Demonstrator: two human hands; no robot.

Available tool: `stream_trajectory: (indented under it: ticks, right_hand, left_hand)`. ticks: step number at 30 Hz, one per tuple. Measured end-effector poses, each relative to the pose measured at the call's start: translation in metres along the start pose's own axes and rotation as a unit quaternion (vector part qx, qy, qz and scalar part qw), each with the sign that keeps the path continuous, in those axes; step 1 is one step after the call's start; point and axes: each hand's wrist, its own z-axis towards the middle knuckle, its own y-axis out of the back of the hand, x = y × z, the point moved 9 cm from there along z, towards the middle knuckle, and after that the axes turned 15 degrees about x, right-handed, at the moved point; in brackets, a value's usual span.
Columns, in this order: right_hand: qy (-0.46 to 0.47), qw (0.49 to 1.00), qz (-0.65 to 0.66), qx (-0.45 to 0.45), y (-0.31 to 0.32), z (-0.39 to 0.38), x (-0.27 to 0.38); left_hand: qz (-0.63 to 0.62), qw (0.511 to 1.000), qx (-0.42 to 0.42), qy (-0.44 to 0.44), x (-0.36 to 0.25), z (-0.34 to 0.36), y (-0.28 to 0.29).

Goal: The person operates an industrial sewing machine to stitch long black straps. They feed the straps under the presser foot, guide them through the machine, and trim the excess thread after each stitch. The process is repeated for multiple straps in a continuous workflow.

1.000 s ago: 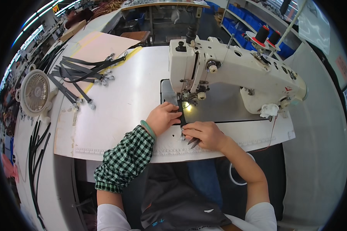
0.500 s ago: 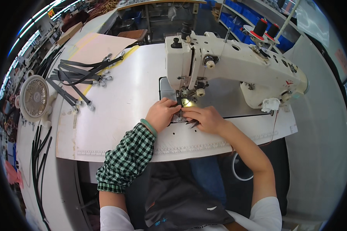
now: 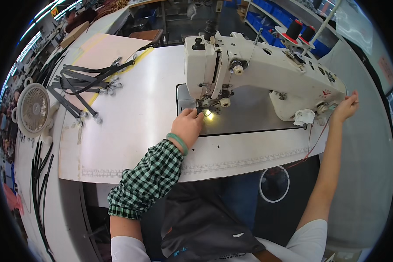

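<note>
A white sewing machine (image 3: 257, 65) stands on the table in front of me. My left hand (image 3: 188, 126), with a green bangle and a checked sleeve above it, is closed at the needle area. Its fingertips pinch a short dark strap (image 3: 199, 109) beside the presser foot; most of the strap is hidden. A small lamp lights the spot just right of the fingers. Far to the right, my right hand (image 3: 347, 107) reaches round the machine's end. Its fingers curl on the handwheel (image 3: 346, 93), which is mostly out of sight.
Several black straps with clear-wrapped metal ends (image 3: 87, 83) lie at the left of the white tabletop (image 3: 131, 131). A small fan (image 3: 34, 109) and loose black strips (image 3: 40, 187) are further left. Thread cones (image 3: 294, 29) stand behind the machine. A reddish cord (image 3: 312, 148) hangs at the right.
My right hand has left the needle area and moved right to the handwheel. The dark pointed tool seen by it earlier no longer shows. My left hand stays by the needle.
</note>
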Motion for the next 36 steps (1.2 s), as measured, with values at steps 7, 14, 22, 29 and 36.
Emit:
stream_trajectory:
  ticks: [7, 14, 22, 29, 36]
  right_hand:
    - [-0.220, 0.922, -0.168, 0.271, -0.022, 0.071, -0.164]
    - [-0.243, 0.936, 0.220, 0.125, -0.023, -0.038, -0.200]
    - [-0.153, 0.971, -0.104, 0.151, -0.002, 0.020, -0.146]
    - [-0.276, 0.927, -0.019, 0.254, -0.007, 0.033, -0.176]
    - [-0.242, 0.952, 0.136, 0.131, -0.019, -0.017, -0.172]
  left_hand:
    - [-0.006, 1.000, 0.016, 0.005, 0.002, 0.001, -0.003]
    - [-0.004, 0.999, 0.032, 0.002, 0.002, 0.003, -0.004]
    - [-0.018, 1.000, 0.015, -0.004, 0.004, 0.002, 0.000]
    - [-0.031, 0.999, -0.015, -0.020, 0.002, 0.005, 0.004]
    - [-0.023, 1.000, 0.010, 0.003, 0.008, 0.003, 0.001]
